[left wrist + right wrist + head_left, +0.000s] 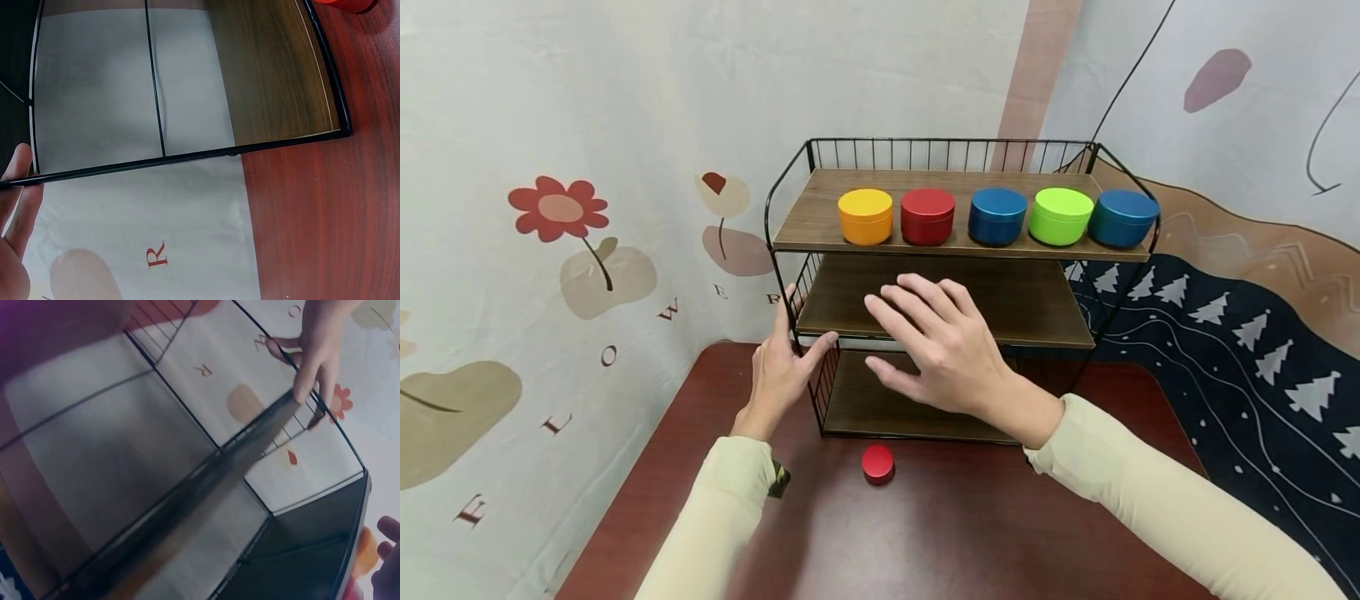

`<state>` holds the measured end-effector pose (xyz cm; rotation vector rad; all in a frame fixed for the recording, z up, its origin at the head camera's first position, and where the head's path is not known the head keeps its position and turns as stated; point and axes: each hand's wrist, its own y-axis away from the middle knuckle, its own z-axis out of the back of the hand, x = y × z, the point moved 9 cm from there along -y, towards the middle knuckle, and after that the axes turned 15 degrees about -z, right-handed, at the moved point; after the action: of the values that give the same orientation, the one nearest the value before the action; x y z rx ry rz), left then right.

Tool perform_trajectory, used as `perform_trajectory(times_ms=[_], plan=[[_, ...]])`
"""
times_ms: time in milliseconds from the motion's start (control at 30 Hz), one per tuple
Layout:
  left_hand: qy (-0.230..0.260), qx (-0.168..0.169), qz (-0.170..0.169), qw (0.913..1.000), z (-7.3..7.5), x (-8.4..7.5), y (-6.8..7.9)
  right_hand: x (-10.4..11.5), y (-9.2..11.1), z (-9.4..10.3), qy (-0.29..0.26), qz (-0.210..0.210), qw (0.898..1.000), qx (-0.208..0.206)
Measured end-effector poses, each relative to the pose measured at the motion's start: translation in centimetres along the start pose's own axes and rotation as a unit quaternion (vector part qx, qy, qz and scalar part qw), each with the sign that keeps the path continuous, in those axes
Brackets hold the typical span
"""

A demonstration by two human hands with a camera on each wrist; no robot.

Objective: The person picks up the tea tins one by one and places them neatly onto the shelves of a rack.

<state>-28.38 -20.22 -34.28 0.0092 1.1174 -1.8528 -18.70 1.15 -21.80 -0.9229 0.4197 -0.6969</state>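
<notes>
A three-tier shelf rack with a black wire frame [952, 256] and brown wooden boards stands on the table. My left hand [775, 371] grips its left front post at middle-shelf height, the thumb along the shelf's front edge and the fingers outside the post; the right wrist view also shows this left hand [319, 356]. My right hand [943, 350] is in front of the middle and bottom shelves, fingers spread, holding nothing. On the top shelf, a yellow tin [865, 217], a red tin [927, 217], two blue tins [997, 217] and a green tin [1061, 217] form a row.
A small red round tin [877, 465] lies on the reddish-brown table [925, 542] before the rack. Behind hangs a pale cloth [625, 100] with flower prints. At right, a dark cloth [1210, 350] with white trees borders the table.
</notes>
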Motion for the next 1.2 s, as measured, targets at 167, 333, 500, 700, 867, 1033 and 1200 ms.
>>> perform_trajectory(times_ms=[167,333,500,700,867,1033,1200], plan=[[-0.002,0.003,-0.002,1.0,-0.1,-0.1,0.0,0.5,1.8,-0.9,-0.024,0.003,1.0,0.002],[-0.001,0.003,-0.002,1.0,-0.1,-0.1,-0.1,0.9,3.7,-2.0,-0.048,0.002,0.999,0.014],[-0.003,0.0,-0.001,1.0,-0.1,-0.1,-0.1,1.1,5.7,-3.2,-0.068,-0.012,0.997,0.017],[-0.007,-0.004,-0.004,1.0,-0.2,0.2,0.0,1.7,8.3,-5.0,-0.077,-0.025,0.997,0.011],[-0.005,-0.006,-0.006,0.9999,-0.1,0.2,0.0,2.1,10.0,-6.5,-0.08,-0.049,0.995,0.031],[-0.002,-0.007,-0.009,0.9999,-0.2,0.1,0.0,1.9,11.4,-7.8,-0.081,-0.07,0.993,0.052],[-0.003,-0.009,-0.011,0.9999,-0.1,0.0,0.0,1.7,13.0,-9.2,-0.079,-0.088,0.99,0.074]])
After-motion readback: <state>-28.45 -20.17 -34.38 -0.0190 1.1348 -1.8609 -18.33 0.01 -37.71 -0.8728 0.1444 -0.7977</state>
